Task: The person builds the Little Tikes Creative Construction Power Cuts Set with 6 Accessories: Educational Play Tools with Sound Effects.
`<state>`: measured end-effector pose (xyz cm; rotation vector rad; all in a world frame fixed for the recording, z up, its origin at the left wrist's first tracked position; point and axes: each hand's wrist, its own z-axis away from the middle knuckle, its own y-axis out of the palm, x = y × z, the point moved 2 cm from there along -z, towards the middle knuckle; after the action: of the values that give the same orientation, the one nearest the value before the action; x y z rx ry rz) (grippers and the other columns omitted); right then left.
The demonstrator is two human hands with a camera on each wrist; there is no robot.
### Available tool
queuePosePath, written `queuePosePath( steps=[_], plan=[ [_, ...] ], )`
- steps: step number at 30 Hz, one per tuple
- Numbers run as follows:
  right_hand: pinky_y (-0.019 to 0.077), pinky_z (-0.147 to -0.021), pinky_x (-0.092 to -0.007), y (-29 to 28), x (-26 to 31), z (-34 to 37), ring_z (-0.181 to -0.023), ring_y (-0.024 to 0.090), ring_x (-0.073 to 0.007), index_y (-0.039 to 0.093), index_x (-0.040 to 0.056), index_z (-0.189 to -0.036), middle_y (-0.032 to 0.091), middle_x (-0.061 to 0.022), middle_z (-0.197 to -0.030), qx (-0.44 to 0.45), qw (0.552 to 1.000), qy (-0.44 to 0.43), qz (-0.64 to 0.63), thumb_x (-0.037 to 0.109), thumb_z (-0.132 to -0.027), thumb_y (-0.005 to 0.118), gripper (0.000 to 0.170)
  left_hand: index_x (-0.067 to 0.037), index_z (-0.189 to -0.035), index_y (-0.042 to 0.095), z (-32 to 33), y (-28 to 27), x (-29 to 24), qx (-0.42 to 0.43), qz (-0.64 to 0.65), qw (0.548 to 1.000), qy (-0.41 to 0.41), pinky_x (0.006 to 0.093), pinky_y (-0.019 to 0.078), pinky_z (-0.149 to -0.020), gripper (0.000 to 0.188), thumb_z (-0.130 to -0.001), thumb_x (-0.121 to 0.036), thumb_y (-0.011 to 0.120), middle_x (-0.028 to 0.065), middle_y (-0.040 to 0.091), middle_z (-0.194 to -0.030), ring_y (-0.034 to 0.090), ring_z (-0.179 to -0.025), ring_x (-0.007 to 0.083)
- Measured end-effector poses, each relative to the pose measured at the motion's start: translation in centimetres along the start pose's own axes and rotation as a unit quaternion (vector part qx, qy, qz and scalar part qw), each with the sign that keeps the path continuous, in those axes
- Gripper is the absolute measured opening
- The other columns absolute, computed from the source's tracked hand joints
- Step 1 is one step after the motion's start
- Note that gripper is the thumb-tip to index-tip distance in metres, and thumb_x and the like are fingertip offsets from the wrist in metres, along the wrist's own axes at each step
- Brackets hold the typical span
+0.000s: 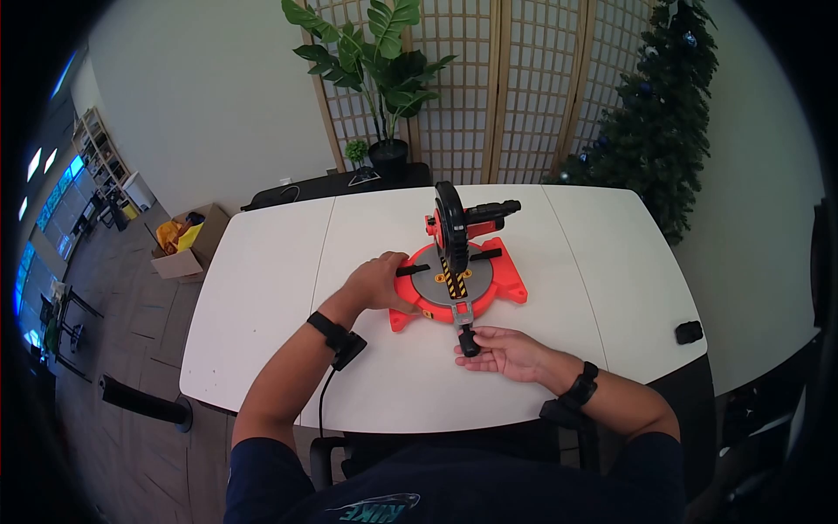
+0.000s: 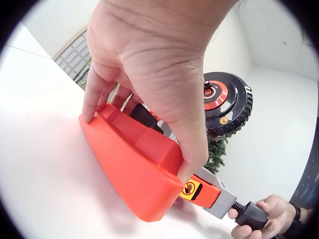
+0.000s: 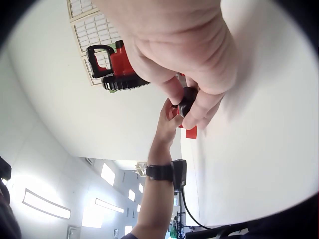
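A toy miter saw point(image 1: 451, 229) with an orange-red base point(image 1: 513, 281) and a round grey turntable point(image 1: 425, 286) stands on the white table. Its black toothed blade disc point(image 2: 234, 107) is raised above the turntable, with the handle point(image 1: 491, 211) pointing right in the head view. My left hand point(image 1: 377, 281) grips the left side of the base, thumb at the front near a yellow warning sticker point(image 2: 190, 190). At the front, a black knob point(image 1: 470, 343) on a threaded rod sticks out toward me, and my right hand point(image 1: 513, 356) pinches it between thumb and fingers.
A small black object point(image 1: 689, 332) lies by the table's right edge. Behind the table point(image 1: 262, 297) are a potted plant point(image 1: 388, 153) and a folding screen point(image 1: 532, 96). A decorated tree point(image 1: 668, 122) stands back right, and an open cardboard box point(image 1: 188, 258) sits on the floor at left.
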<state>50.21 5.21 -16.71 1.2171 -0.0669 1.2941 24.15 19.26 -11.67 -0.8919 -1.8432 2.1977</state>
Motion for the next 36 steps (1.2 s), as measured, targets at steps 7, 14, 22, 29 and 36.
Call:
queuePosePath(
  steps=[7, 14, 22, 29, 36],
  plan=[
    [0.0579, -0.094, -0.0351, 0.4, -0.2, -0.2, -0.112, 0.067, -0.0285, 0.053, -0.0051, -0.122, 0.065, -0.0195, -0.122, -0.051, 0.998, -0.007, 0.047, 0.011, -0.101, 0.058, 0.027, 0.004, -0.14, 0.048, 0.0, 0.2, 0.0, -0.011, -0.008, 1.0, -0.001, 0.0386, 0.0513, -0.1, 0.117, -0.05, -0.059, 0.088, 0.0203, 0.055, -0.137, 0.062, -0.118, 0.0343],
    [0.0557, -0.103, -0.036, 0.4, -0.2, -0.4, -0.112, 0.066, -0.0323, 0.052, -0.0091, -0.118, 0.061, -0.0212, -0.121, -0.04, 0.998, -0.019, -0.035, 0.008, -0.1, 0.058, 0.025, 0.004, -0.14, 0.048, -0.1, 0.4, 0.2, -0.007, -0.013, 1.0, -0.001, 0.0388, 0.0511, -0.101, 0.117, -0.05, -0.06, 0.088, 0.0209, 0.055, -0.137, 0.061, -0.119, 0.0343],
    [0.0544, -0.105, -0.0357, 0.1, 0.1, -0.6, -0.115, 0.065, -0.0333, 0.053, -0.0101, -0.116, 0.061, -0.0202, -0.118, -0.036, 0.998, -0.02, -0.055, 0.005, -0.1, 0.058, 0.023, 0.004, -0.139, 0.048, -0.1, 0.3, 0.1, -0.01, -0.012, 1.0, -0.002, 0.0388, 0.051, -0.101, 0.117, -0.05, -0.06, 0.088, 0.0213, 0.055, -0.138, 0.062, -0.118, 0.0343],
    [0.0547, -0.104, -0.0343, 1.0, -0.5, -0.4, -0.115, 0.065, -0.0327, 0.054, -0.01, -0.116, 0.062, -0.0203, -0.116, -0.088, 0.995, -0.054, -0.001, 0.005, -0.099, 0.06, 0.024, 0.005, -0.139, 0.048, -0.1, 0.4, 0.2, -0.015, -0.019, 1.0, 0.004, 0.039, 0.0512, -0.1, 0.117, -0.05, -0.06, 0.088, 0.0216, 0.055, -0.137, 0.062, -0.118, 0.0346],
    [0.0545, -0.105, -0.0332, 0.2, 0.1, -0.8, -0.116, 0.065, -0.0333, 0.051, -0.0085, -0.114, 0.059, -0.0171, -0.116, -0.015, 0.996, -0.011, -0.086, 0.003, -0.096, 0.065, 0.026, 0.005, -0.139, 0.048, -0.1, 0.5, 0.1, -0.012, -0.013, 1.0, 0.002, 0.0388, 0.0509, -0.101, 0.116, -0.05, -0.059, 0.088, 0.0217, 0.055, -0.136, 0.061, -0.119, 0.0343]
  ],
)
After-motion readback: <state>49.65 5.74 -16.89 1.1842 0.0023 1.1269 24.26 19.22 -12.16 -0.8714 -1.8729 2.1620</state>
